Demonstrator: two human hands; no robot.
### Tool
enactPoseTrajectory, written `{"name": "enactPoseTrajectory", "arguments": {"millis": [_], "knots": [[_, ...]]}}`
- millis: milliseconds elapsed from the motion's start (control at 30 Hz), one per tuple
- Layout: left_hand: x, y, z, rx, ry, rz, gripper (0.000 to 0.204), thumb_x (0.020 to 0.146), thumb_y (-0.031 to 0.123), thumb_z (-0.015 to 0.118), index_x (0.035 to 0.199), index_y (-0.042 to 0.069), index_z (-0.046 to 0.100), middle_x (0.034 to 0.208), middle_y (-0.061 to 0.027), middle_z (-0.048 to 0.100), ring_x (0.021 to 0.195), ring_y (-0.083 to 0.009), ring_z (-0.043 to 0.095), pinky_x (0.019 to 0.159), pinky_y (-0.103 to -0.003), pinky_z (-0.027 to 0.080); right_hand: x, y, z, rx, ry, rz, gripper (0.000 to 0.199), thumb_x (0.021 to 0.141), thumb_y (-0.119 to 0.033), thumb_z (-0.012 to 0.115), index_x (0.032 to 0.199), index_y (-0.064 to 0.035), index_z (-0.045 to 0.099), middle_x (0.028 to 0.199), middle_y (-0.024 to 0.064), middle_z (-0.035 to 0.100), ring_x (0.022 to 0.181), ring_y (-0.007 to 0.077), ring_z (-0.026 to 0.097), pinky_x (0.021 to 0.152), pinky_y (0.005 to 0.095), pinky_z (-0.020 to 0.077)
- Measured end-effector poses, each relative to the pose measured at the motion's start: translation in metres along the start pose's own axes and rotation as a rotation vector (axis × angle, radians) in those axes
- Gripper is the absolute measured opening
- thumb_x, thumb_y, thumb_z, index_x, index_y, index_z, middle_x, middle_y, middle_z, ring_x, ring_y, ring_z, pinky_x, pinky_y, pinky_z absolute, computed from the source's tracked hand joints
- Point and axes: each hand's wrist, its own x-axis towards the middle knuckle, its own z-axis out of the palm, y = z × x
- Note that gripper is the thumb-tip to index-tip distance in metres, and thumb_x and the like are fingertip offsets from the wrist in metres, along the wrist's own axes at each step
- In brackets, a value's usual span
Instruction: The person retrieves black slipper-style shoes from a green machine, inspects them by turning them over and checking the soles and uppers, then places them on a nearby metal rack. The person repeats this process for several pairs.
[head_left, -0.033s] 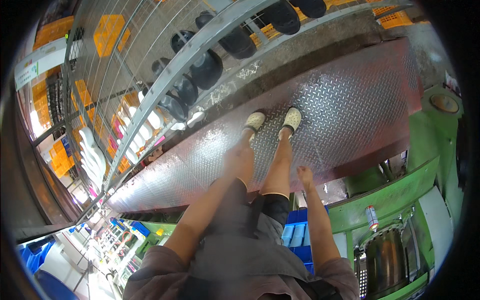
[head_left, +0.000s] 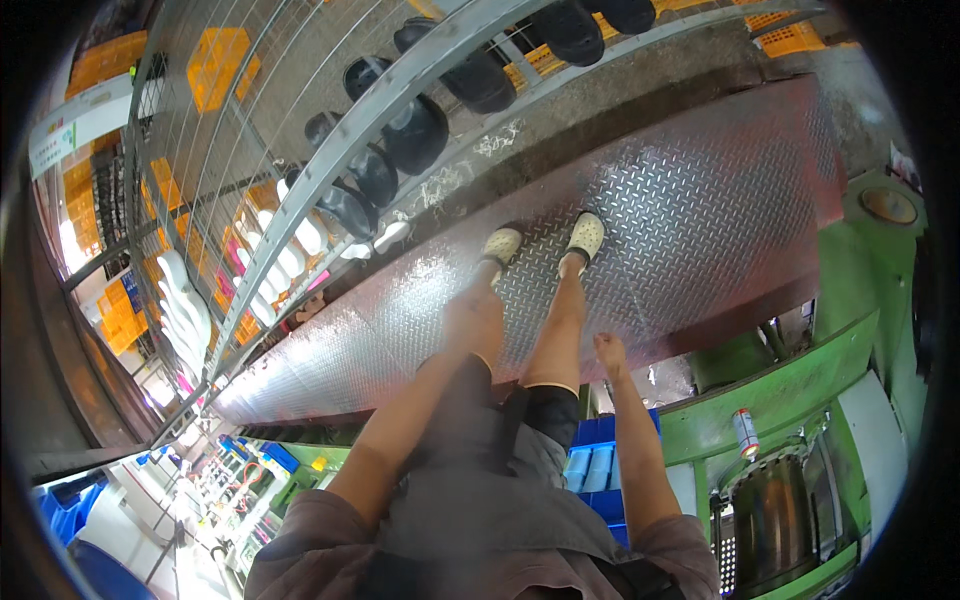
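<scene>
My right hand [head_left: 608, 352] hangs at my side above the edge of the metal tread plate [head_left: 690, 200], its fingers curled in; no object shows in it. My left hand [head_left: 472, 325] is a hazy patch in front of my left leg, and its fingers cannot be made out. Two pale yellow clogs [head_left: 585, 236] on my feet rest on the tread plate. Neither hand is seen touching any equipment.
Along the left and top runs a wire rack [head_left: 330, 165] with black boot-like forms [head_left: 412, 135] and white ones [head_left: 185, 310]. Green machinery [head_left: 780, 375] stands at the right, with a spray can [head_left: 745, 433] on it. Blue trays [head_left: 597, 432] are beside my right arm.
</scene>
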Motion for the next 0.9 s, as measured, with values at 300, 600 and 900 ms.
{"name": "enactPoseTrajectory", "arguments": {"millis": [300,600,900], "knots": [[0.059,-0.201,-0.011,-0.143,-0.104,0.297,0.021,0.082,0.016,0.066,0.099,0.003,0.066,0.088,-0.0055,0.067,0.079,-0.0146,0.062,0.066,-0.031,0.052,-0.102,-0.054,0.148,0.856,-0.176,0.050,0.056,0.100,-0.048,0.039,0.129,-0.0012,0.050,0.117,0.0136,0.061,0.101,0.0226,0.062,0.082,0.0343,0.0527],[0.223,-0.368,-0.025,-1.152,-0.257,-0.493,0.047,0.091,0.042,0.060,0.126,0.012,0.053,0.111,-0.0072,0.061,0.101,-0.0213,0.059,0.081,-0.038,0.049,-0.199,-0.075,0.263,0.375,-0.090,0.094,0.071,0.097,-0.057,0.039,0.133,0.0039,0.044,0.125,0.0199,0.057,0.116,0.0290,0.054,0.098,0.0381,0.0424],[0.341,-0.340,-0.062,-1.756,-0.266,-0.730,0.042,0.078,0.044,0.077,0.097,0.012,0.058,0.084,-0.0024,0.057,0.073,-0.0184,0.051,0.058,-0.030,0.045,-0.233,-0.040,0.307,0.179,0.076,0.183,0.067,0.096,-0.055,0.043,0.131,0.0011,0.051,0.129,0.0233,0.055,0.120,0.0351,0.052,0.101,0.0366,0.0397]]}}
